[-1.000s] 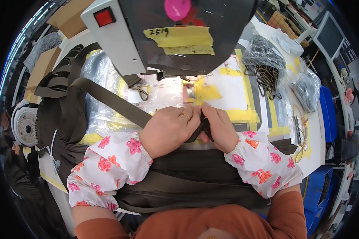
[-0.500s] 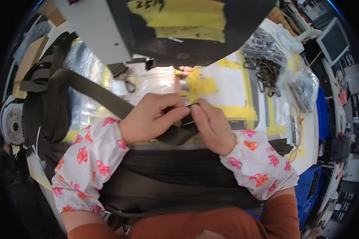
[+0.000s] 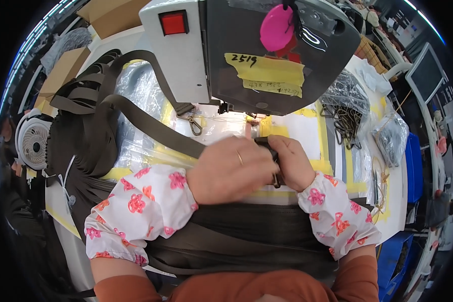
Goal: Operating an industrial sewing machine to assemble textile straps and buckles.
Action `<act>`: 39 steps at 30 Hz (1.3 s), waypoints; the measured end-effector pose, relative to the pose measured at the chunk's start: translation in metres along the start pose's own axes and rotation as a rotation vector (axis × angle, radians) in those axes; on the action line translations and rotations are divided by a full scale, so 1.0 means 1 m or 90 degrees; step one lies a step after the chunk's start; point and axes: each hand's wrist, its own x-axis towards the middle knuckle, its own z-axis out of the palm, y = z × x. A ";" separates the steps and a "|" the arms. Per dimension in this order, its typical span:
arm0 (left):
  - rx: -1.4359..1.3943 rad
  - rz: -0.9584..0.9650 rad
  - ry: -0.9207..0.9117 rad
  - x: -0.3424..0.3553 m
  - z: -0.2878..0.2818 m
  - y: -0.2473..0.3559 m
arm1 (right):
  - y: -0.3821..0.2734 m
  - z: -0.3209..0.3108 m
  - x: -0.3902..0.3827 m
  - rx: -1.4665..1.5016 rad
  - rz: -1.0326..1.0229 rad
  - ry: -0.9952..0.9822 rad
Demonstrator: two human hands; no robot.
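An olive webbing strap (image 3: pixel 156 128) runs from the left and passes beneath my left hand (image 3: pixel 231 168). The left fingers curl over the strap toward my right hand, partly smeared by motion. My right hand (image 3: pixel 293 162) grips the folded strap end, thumb on top. A dark metal buckle (image 3: pixel 276 182) peeks out between the two hands, mostly hidden by the fingers. Behind the hands hangs the sewing machine head (image 3: pixel 256 95), its stitching area lit. A metal snap hook (image 3: pixel 195 126) on another strap end lies left of that area.
Bundled webbing (image 3: pixel 80 136) is heaped at the left beside a white fan (image 3: pixel 32 141). More webbing (image 3: pixel 226 231) lies across the near edge. Bagged metal hooks (image 3: pixel 347 123) rest at the right. Blue bins (image 3: pixel 412 166) stand beyond the table's right side.
The view has tilted up and shows more of the machine. My left hand has turned over, its back now uppermost and close to the right hand. The metal buckle shows more below the fingers.
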 end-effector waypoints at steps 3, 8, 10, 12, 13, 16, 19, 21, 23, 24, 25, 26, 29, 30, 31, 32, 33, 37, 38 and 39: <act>-0.079 0.014 -0.179 -0.012 0.004 0.016 | -0.026 0.000 0.011 0.098 0.103 -0.056; 0.034 -0.319 -0.119 -0.019 0.005 -0.025 | -0.020 -0.003 -0.003 0.152 0.195 -0.118; 0.021 -0.331 -0.117 -0.017 0.001 -0.024 | -0.018 -0.007 -0.001 0.149 0.198 -0.165; 0.076 -0.161 -0.107 -0.015 0.000 -0.023 | -0.016 -0.013 0.003 0.171 0.207 -0.251; 0.073 -0.157 -0.111 -0.014 -0.001 -0.026 | -0.016 -0.013 0.004 0.176 0.204 -0.248; 0.072 -0.111 -0.108 -0.016 -0.002 -0.033 | -0.015 -0.014 0.005 0.128 0.198 -0.218; 0.186 -0.127 -0.208 -0.021 0.003 -0.043 | -0.010 -0.015 0.002 0.271 0.119 -0.134; 0.227 -0.123 -0.215 -0.019 0.008 -0.049 | -0.007 -0.006 -0.001 -0.134 -0.232 0.063; 0.222 -0.148 -0.257 -0.020 0.013 -0.051 | 0.005 -0.011 0.005 -0.242 -0.285 0.082; 0.221 -0.175 -0.298 -0.020 0.014 -0.051 | 0.005 -0.013 0.014 -0.343 -0.344 0.098; 0.221 -0.173 -0.297 -0.018 0.014 -0.051 | 0.002 -0.014 0.022 -0.445 -0.406 0.111; 0.260 -0.159 -0.324 -0.014 0.012 -0.048 | -0.001 -0.014 0.025 -0.408 -0.357 0.111; 0.326 -0.127 -0.314 -0.017 0.014 -0.040 | -0.003 -0.024 0.025 -0.408 -0.328 0.066; 0.346 -0.110 -0.281 -0.019 0.015 -0.040 | -0.006 -0.024 0.027 -0.410 -0.332 0.064; 0.347 -0.110 -0.278 -0.020 0.015 -0.041 | -0.010 -0.025 0.026 -0.429 -0.300 0.042; 0.261 -0.172 -0.275 -0.023 0.014 -0.042 | -0.013 -0.025 0.025 -0.447 -0.266 0.020; 0.174 -0.234 -0.272 -0.025 0.013 -0.044 | -0.017 -0.026 0.027 -0.450 -0.265 0.020; 0.113 -0.153 -0.265 -0.025 -0.001 -0.042 | -0.024 -0.029 0.028 -0.507 -0.297 -0.016; 0.113 -0.174 -0.300 -0.024 -0.001 -0.042 | -0.026 -0.030 0.029 -0.521 -0.305 -0.022; 0.112 -0.194 -0.335 -0.023 -0.001 -0.043 | -0.026 -0.031 0.031 -0.520 -0.298 -0.025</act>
